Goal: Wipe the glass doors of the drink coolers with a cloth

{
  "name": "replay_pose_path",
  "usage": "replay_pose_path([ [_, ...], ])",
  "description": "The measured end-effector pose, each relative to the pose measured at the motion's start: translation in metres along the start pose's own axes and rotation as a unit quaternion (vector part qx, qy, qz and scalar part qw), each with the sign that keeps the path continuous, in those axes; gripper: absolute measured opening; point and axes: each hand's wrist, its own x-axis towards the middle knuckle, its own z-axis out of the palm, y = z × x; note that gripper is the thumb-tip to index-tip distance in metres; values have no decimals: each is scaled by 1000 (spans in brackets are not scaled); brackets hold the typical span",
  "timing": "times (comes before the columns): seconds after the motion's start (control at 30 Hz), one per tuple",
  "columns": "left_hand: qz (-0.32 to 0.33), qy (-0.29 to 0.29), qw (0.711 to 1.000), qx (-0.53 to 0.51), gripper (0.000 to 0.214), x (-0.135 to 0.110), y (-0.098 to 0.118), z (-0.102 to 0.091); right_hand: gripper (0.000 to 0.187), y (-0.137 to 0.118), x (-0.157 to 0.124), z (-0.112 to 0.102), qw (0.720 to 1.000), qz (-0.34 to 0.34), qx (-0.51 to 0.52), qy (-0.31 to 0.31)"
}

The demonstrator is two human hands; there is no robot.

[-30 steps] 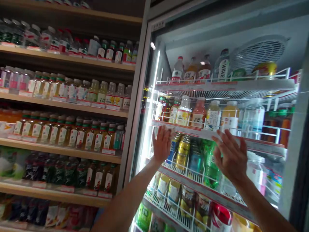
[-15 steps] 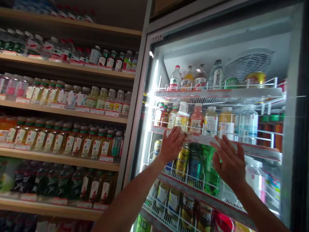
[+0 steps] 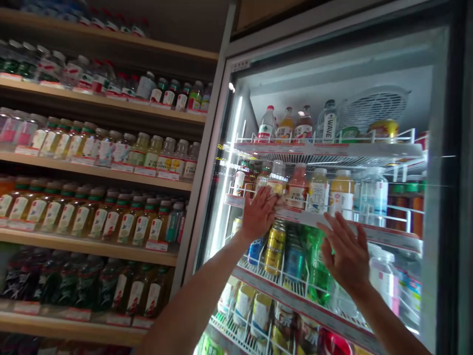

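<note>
My left hand (image 3: 260,213) is open, with its fingers stretched flat at the front of a lit drinks fridge (image 3: 218,162). It lies over the red-edged rail of the second shelf (image 3: 384,235), just below a row of juice bottles (image 3: 318,190). My right hand (image 3: 345,252) is open too, fingers spread, palm toward the fridge, in front of green bottles (image 3: 317,276) on the shelf below. Yellow and blue cans (image 3: 274,249) stand between the two hands. Neither hand holds anything.
Wooden wall shelves (image 3: 92,246) packed with rows of bottled drinks fill the left side. The fridge's grey frame (image 3: 432,207) runs down the right. Its top shelf (image 3: 325,148) carries several bottles in front of a fan grille (image 3: 373,106). Lower wire racks hold more cans and bottles.
My left hand has slid right and up, from below the second shelf's rail onto it. My right hand has sunk slightly. The view has tilted upward a little.
</note>
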Motion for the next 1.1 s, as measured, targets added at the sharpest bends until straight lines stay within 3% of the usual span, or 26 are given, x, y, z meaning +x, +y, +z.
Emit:
replay_pose_path([
  [0.07,-98,8,995,25,43,0,-24,-5,24,0,0,0,1000,0,5,5],
  [0.17,-281,49,956,64,45,6,-65,-10,24,0,0,1,1000,-1,7,12],
  [0.23,-343,77,933,75,46,16,-72,-9,25,0,0,1,1000,-1,9,12],
  [0.3,-320,83,941,69,46,28,-56,-3,25,0,0,1,1000,2,12,13],
  [0.43,-52,34,998,27,43,48,-6,8,24,-1,-1,0,1000,9,16,14],
  [0.5,11,15,1000,16,42,54,-3,8,24,-1,-1,0,1000,9,18,17],
  [0.57,-47,22,998,24,43,57,-20,4,24,0,-1,0,1000,5,20,17],
  [0.67,-233,63,969,51,46,60,-51,-2,25,0,0,1,1000,-2,25,14],
  [0.73,-280,77,955,57,47,59,-51,-2,25,0,0,1,999,1,27,18],
  [0.8,-204,66,976,50,48,56,-32,1,24,-1,0,2,999,6,29,20],
  [0.87,-57,36,997,38,46,51,-9,4,24,-2,-1,2,999,13,34,19],
  [0.93,63,2,998,30,43,47,2,4,25,-2,-1,2,999,19,37,14],
  [0.97,93,-12,995,28,41,46,0,2,25,-2,-2,2,999,21,37,13],
  [1.03,57,-12,998,34,40,45,-15,-3,25,-2,-2,2,999,23,33,12],
  [1.1,-73,27,996,45,43,44,-31,-5,25,-2,-2,2,999,19,28,11],
])
